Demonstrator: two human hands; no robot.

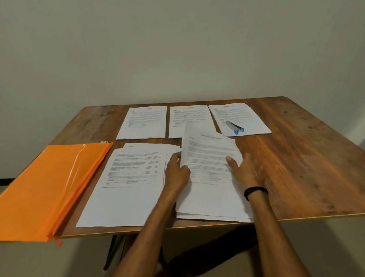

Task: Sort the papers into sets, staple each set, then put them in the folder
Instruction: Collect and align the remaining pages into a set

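Head view: sorting step. Left hand pinches left edge of lifted sheet; right hand holds right edge, thumb on top. Advice: lift single sheet, check heading, match to sets at 12 o'clock. Stapler at 1 o'clock, on a set. Folder at 9 o'clock. Wooden desk, plain wall.

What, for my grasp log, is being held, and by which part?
The lifted sheet: left hand grips its left edge, right hand its right edge.

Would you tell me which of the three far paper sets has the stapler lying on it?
The rightmost far set: the stapler lies on its near half. The left set and the middle set carry no stapler.
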